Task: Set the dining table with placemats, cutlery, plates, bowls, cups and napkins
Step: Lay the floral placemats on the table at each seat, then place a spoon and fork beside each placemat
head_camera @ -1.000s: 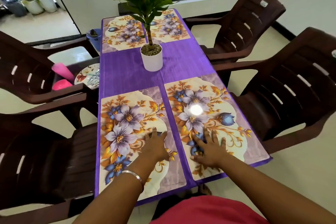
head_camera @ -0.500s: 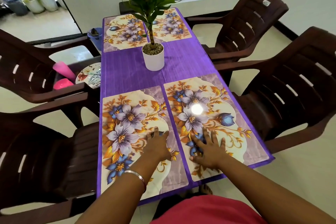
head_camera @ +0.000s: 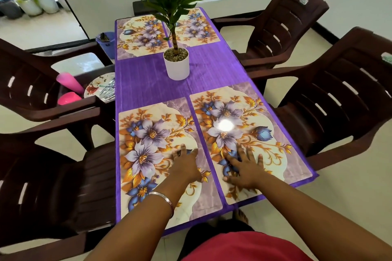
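Observation:
Four floral placemats lie on the purple table [head_camera: 146,82]: near left placemat [head_camera: 148,144], near right placemat [head_camera: 244,125], far left placemat [head_camera: 137,36] and far right placemat [head_camera: 195,27]. My left hand [head_camera: 185,165] rests flat, fingers spread, on the near left placemat's right part. My right hand [head_camera: 246,167] lies flat on the near right placemat's lower left part. Neither hand holds anything. On the far left chair's seat sit a plate [head_camera: 95,87] with cutlery [head_camera: 107,91] on it, and pink cups [head_camera: 69,83].
A white potted plant [head_camera: 176,63] stands at the table's middle. Brown plastic chairs flank the table: near left chair [head_camera: 42,176], far left chair [head_camera: 25,87], near right chair [head_camera: 339,95], far right chair [head_camera: 282,19]. A blue bin [head_camera: 106,42] stands on the floor beyond the far left chair.
Both hands stay pressed on the near placemats with hardly any shift. The view has tilted slightly.

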`<state>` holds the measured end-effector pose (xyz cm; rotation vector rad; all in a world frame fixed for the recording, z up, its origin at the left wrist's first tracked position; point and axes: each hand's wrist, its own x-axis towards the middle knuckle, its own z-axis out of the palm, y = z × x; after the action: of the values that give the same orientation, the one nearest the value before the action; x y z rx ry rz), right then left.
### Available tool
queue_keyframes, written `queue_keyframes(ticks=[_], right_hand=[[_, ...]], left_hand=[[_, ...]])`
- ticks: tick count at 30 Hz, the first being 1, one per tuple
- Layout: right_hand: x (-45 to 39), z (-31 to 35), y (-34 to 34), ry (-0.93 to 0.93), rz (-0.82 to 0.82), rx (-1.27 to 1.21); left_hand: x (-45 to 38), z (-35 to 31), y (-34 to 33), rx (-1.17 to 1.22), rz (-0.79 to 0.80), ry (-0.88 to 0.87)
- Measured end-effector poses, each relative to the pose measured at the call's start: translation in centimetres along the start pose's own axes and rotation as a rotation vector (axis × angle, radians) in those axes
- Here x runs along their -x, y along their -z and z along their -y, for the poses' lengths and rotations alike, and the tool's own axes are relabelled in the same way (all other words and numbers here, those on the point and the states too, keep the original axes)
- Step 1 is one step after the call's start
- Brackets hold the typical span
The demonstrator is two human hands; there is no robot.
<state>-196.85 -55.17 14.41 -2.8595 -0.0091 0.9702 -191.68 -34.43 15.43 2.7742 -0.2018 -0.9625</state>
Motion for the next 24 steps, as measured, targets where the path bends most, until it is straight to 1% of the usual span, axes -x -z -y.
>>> queue_keyframes(ticks=[4, 6, 7, 10, 13, 15, 17, 20, 24], right_hand=[[0.0, 0.0, 0.1, -0.011, 0.006, -0.019], [0.0, 0.2, 0.2, -0.027, -0.027, -0.066], [0.1, 0.3, 0.3, -0.038, -0.071, -0.100], [1.0, 1.3, 0.8, -0.043, -0.272, -0.149], [2.3, 3.3, 0.9, 0.019, -0.396, -0.124], [3.1, 4.9, 0.5, 0.089, -0.430, -0.120], [3.8, 6.5, 0.1, 0.157, -0.461, -0.169], [5.9, 9.7, -0.5, 0.238, -0.449, -0.264], [9.1, 15.6, -1.9, 0.381, -0.458, -0.299]], left_hand=[[0.1, 0.1, -0.1, -0.016, -0.004, -0.023], [0.6, 0.3, -0.2, -0.024, -0.055, -0.035], [0.9, 0.4, -0.2, -0.030, -0.100, -0.045], [2.8, 1.0, -0.4, -0.033, -0.267, -0.088], [4.9, 1.8, -0.6, 0.028, -0.396, -0.121], [7.1, 2.6, -0.8, 0.088, -0.475, -0.121], [9.4, 3.4, -1.3, 0.113, -0.535, -0.097], [13.8, 5.3, -3.0, 0.152, -0.581, -0.013], [19.6, 9.6, -4.7, 0.231, -0.677, 0.077]])
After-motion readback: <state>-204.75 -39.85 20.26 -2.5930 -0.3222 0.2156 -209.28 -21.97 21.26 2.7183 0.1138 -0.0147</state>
